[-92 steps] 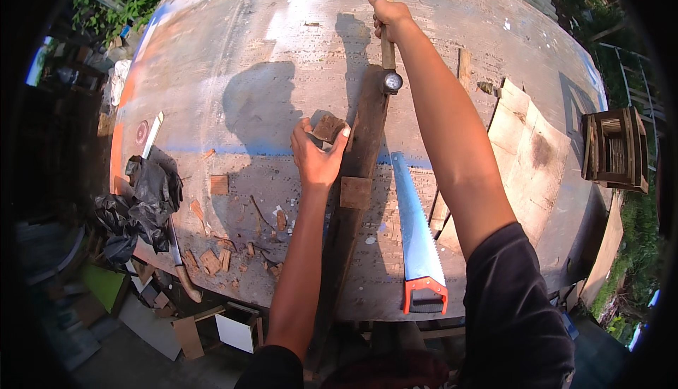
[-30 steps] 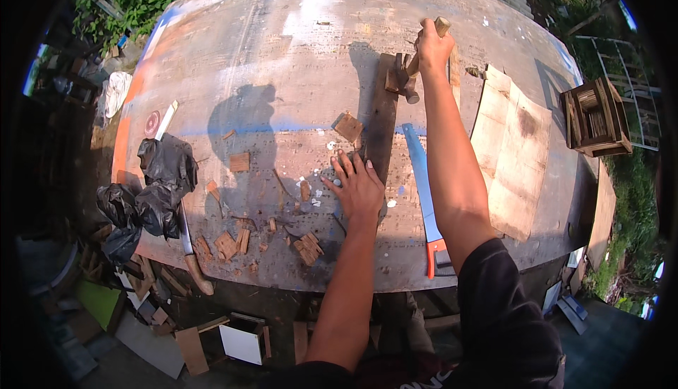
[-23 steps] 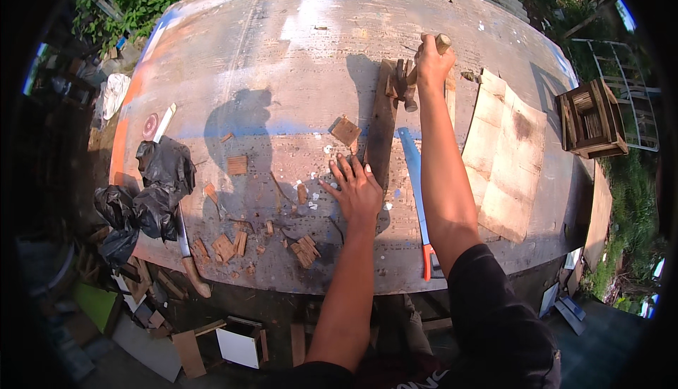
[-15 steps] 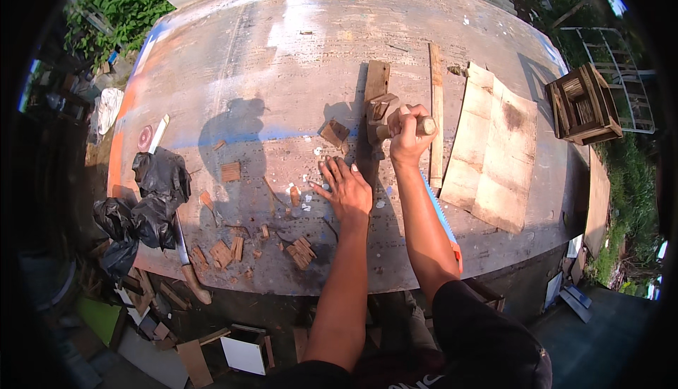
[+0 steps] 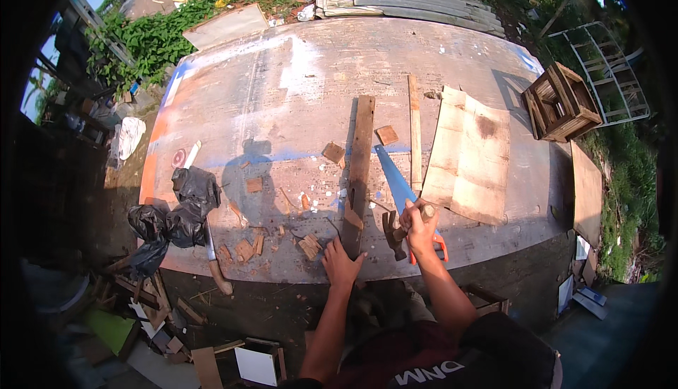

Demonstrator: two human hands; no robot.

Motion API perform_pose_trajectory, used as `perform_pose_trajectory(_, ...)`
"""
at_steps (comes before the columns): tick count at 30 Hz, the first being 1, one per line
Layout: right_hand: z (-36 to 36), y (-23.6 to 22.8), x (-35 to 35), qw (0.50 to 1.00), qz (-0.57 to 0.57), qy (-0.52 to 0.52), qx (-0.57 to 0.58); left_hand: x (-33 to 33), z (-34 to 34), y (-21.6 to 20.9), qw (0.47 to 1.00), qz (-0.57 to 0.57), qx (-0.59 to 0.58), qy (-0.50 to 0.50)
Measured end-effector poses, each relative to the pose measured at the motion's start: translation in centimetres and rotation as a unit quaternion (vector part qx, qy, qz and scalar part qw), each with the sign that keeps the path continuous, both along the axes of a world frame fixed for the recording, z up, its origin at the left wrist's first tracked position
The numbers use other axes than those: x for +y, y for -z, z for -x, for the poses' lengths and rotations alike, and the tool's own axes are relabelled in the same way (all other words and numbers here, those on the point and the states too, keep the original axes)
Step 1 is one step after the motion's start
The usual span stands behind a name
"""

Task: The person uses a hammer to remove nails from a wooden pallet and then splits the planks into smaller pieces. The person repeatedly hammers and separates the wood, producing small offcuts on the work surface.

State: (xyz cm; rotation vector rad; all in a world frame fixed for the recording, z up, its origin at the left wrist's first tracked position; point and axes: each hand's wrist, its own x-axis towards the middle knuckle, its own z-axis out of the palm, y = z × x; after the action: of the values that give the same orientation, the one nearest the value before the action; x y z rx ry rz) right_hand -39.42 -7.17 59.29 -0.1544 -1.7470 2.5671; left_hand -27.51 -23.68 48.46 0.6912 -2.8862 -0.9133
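Note:
A long weathered wooden plank point(image 5: 362, 149) lies lengthwise on the table, with a splintered lighter patch toward its near end. My left hand point(image 5: 342, 265) grips that near end, fingers on the left side and thumb on the right. In my right hand point(image 5: 422, 230) is a hammer point(image 5: 393, 236), its dark claw head pointing left and its wooden handle inside my fist. Partly beneath that hand lies a handsaw point(image 5: 397, 179) with a blue blade and orange handle. Small wood blocks rest on either side of the plank, one on the left point(image 5: 333, 152) and one on the right point(image 5: 386, 135).
A wooden strip point(image 5: 414, 131) and a flattened cardboard sheet point(image 5: 470, 156) lie to the right. At the left are black plastic bags point(image 5: 194, 195), a wooden-handled knife point(image 5: 215, 258) and several wood scraps point(image 5: 245, 249). A wooden stool point(image 5: 561, 103) stands by the table's right edge.
My right hand has brought the hammer from above the plank down toward me on the right. My left hand has gone from flat on the table to the plank's end. A block now lies right of the plank.

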Motion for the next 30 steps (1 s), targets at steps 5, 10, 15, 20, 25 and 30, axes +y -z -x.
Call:
perform_pose_trajectory(5,0.3,-0.9,1.1,0.997,-0.045,0.042,-0.04,-3.0,-0.7,1.9,0.986,-0.157,-0.043,-0.019)
perform_pose_trajectory(10,2.8,-3.8,1.3,0.968,-0.231,-0.022,0.093,-10.0,-1.1,4.2,0.912,-0.401,-0.051,-0.063)
perform_pose_trajectory(15,4.1,-0.4,1.7,0.971,-0.221,-0.058,0.073,-9.7,-0.3,1.4,0.987,-0.157,-0.027,-0.029)
perform_pose_trajectory(20,4.0,0.9,-0.4,0.982,-0.154,-0.106,0.025,-10.2,0.0,-2.9,0.99,0.097,-0.094,-0.032)
perform_pose_trajectory(25,2.6,4.6,-2.3,0.968,-0.222,-0.114,0.023,-9.2,-0.4,-1.8,0.983,0.126,-0.007,-0.136)
perform_pose_trajectory(30,-0.4,6.1,-1.8,0.878,-0.368,-0.273,0.141,-4.5,-4.4,-1.6,0.973,-0.039,0.141,-0.176)
